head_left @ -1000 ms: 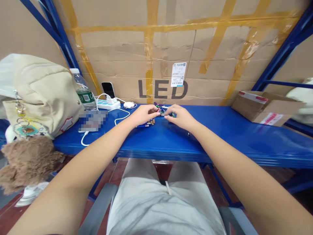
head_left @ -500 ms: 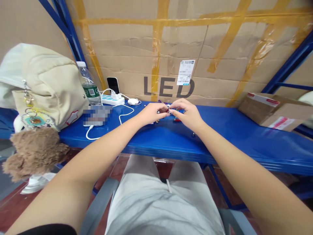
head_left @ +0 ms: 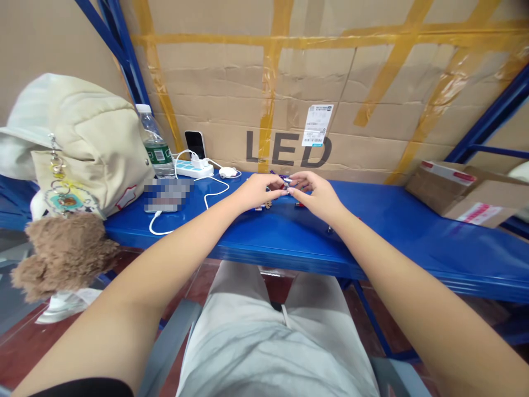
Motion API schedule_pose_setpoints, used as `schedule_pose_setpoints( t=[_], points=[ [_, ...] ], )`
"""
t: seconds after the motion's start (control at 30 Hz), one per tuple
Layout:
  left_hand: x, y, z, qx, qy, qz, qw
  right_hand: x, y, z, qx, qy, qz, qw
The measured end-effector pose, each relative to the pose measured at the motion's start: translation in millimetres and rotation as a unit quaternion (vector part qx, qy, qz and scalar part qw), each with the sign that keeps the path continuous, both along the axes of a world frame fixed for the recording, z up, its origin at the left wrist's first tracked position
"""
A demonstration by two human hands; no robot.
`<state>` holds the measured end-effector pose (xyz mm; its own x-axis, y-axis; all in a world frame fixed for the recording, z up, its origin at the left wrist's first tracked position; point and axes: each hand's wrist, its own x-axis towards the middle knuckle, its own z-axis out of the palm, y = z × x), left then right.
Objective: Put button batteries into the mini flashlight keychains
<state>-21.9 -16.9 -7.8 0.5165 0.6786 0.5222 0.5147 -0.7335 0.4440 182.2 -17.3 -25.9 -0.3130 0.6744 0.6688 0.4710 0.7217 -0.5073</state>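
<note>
My left hand [head_left: 263, 190] and my right hand [head_left: 311, 190] meet over the blue table [head_left: 256, 237], fingertips close together. Both are closed in a pinch around something small, mostly hidden by the fingers; a bit of red shows there. Small colourful pieces lie under and behind the hands, too small to name. A red piece [head_left: 300, 204] rests below my right hand, and a gold-coloured piece [head_left: 268, 204] beside my left hand. One small dark, shiny piece [head_left: 329, 228] sits by my right wrist.
On the left stand a cream bag [head_left: 97, 132] with a brown fluffy charm [head_left: 66, 256], a water bottle [head_left: 157, 151], a power strip [head_left: 192, 167] and a cabled phone [head_left: 167, 196]. A cardboard box [head_left: 458, 190] is at the right. A large taped carton [head_left: 223, 94] backs the table.
The view has shifted slightly, so the scene sits a little further right. My right fingers have altered their bend slightly; both hands stay together at the same spot.
</note>
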Motion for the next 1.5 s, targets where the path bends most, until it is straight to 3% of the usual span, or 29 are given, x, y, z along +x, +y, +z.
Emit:
schedule_pose_setpoints(
  t=[0.13,0.27,0.4,0.57,0.8,0.93,1.07,1.23,1.5],
  points=[
    [-8,9,1.6,0.025,-0.045,0.050,0.997,-8,4,-3.2,0.053,-0.129,-0.002,0.990],
    [-13,12,4.0,0.045,-0.083,0.076,0.993,-21,3,-8.0,0.088,-0.300,0.031,0.949],
    [-12,10,4.2,0.039,-0.073,0.072,0.994,-24,-3,-10.4,0.090,-0.351,0.017,0.932],
    [-13,10,2.3,0.040,-0.054,0.072,0.995,-18,-5,-6.0,0.090,-0.337,0.035,0.937],
    [-12,10,-0.2,0.018,-0.008,0.030,0.999,-14,3,-8.3,0.024,-0.308,0.010,0.951],
    [-12,11,-0.1,0.019,0.034,0.041,0.998,-12,7,-11.0,0.010,-0.293,0.019,0.956],
    [-12,13,-1.3,0.021,0.068,0.058,0.996,-10,8,-8.5,0.051,-0.204,-0.004,0.978],
    [-8,11,-5.4,0.025,0.069,0.031,0.997,-9,11,-3.6,0.118,-0.067,-0.052,0.989],
    [-4,8,-5.4,0.012,0.059,0.018,0.998,-9,12,-4.8,0.141,-0.054,-0.009,0.989]
  ],
)
